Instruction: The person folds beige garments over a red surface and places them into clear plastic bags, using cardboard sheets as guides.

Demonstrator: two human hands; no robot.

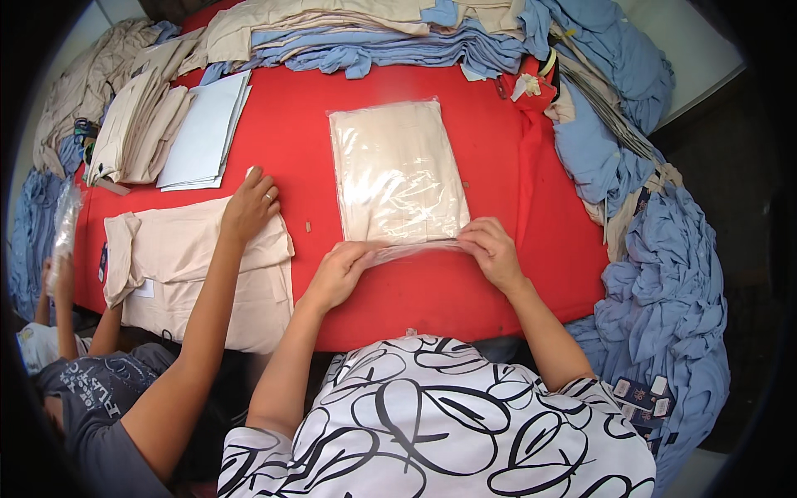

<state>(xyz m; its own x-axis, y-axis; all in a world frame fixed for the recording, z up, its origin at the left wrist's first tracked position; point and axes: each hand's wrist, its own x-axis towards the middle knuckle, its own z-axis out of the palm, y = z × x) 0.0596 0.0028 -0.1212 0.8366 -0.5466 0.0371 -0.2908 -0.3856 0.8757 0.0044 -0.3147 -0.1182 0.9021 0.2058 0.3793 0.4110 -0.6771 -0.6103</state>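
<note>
A folded beige garment in a clear plastic bag (400,176) lies flat on the red-covered table in front of me. Its near edge ends in a loose, see-through flap. My left hand (339,272) pinches the left corner of that flap, thumb and fingers pressed together. At the right corner, my right hand (491,251) grips the same plastic edge. Between my hands the flap is drawn out along the garment's near side. Light glints off the plastic over the fabric.
Left of me, a co-worker's hand (251,204) rests on a spread beige garment (199,278). Beyond it lie white sheets (203,133) and folded beige garments (137,137). Blue and beige cloth piles (382,48) line the far edge; blue garments (664,282) heap at right. Another person holds clear plastic (65,224).
</note>
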